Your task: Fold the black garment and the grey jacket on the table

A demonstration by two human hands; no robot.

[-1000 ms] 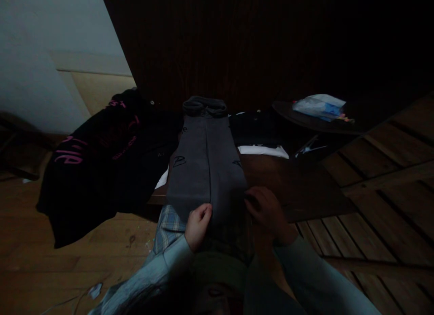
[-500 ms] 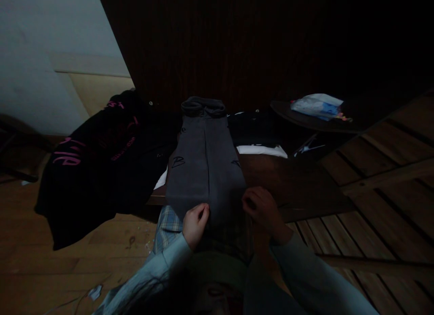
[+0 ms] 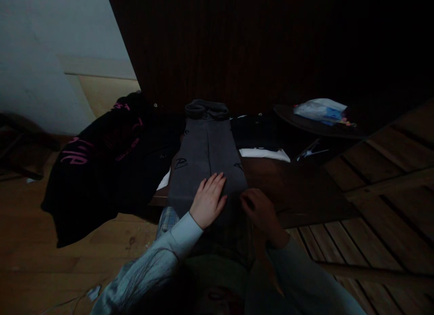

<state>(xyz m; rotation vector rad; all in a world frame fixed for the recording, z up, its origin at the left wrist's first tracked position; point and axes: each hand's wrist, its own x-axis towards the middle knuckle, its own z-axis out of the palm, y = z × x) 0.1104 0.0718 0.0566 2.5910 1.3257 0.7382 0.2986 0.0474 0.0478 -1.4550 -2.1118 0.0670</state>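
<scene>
A grey garment [image 3: 206,152], folded into a long narrow strip, lies lengthwise on a dark wooden table [image 3: 298,188] in front of me. My left hand [image 3: 208,199] rests flat on its near end, fingers spread and pointing away. My right hand [image 3: 259,208] pinches the near right edge of the grey garment at the table's front, fingers curled around the cloth. The scene is very dim.
A black garment with pink lettering [image 3: 98,165] hangs over the table's left side. Folded dark and white clothes [image 3: 261,143] lie behind on the right. A round dark tray holding a plastic bag [image 3: 320,110] stands at the far right. Wooden floor surrounds the table.
My left hand has let go of the garment's near edge, opened and moved forward to lie flat on the cloth. My right hand has stayed at the right edge.
</scene>
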